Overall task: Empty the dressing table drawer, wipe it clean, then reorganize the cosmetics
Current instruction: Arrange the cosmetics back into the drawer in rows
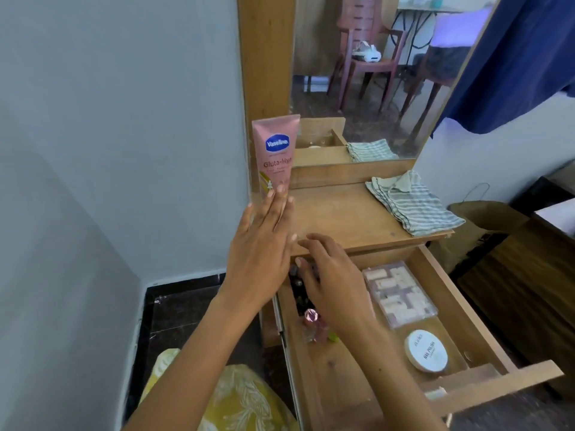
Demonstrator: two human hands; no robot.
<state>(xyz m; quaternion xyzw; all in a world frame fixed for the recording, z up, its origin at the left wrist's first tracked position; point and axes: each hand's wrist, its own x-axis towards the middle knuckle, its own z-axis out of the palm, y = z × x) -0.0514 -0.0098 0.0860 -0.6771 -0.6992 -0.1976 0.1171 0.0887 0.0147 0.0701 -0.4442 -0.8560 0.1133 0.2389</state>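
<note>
I see a wooden tabletop (342, 213) carrying two things — a pink lotion tube (275, 150) standing upright at its left edge, a folded striped cloth (410, 203) at right.

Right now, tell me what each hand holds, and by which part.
Left hand: straight fingers touch the Vaseline tube near its base. Right hand reaches into the drawer; any hold is hidden.

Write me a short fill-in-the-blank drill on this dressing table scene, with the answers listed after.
1. The pink lotion tube stands upright on the tabletop, with the ____ hand at its base.
2. The folded cloth has a ____ pattern.
3. The round white tub lies inside the open ____.
4. The right hand reaches into the drawer's ____ side.

Answers: left; striped; drawer; left
</note>
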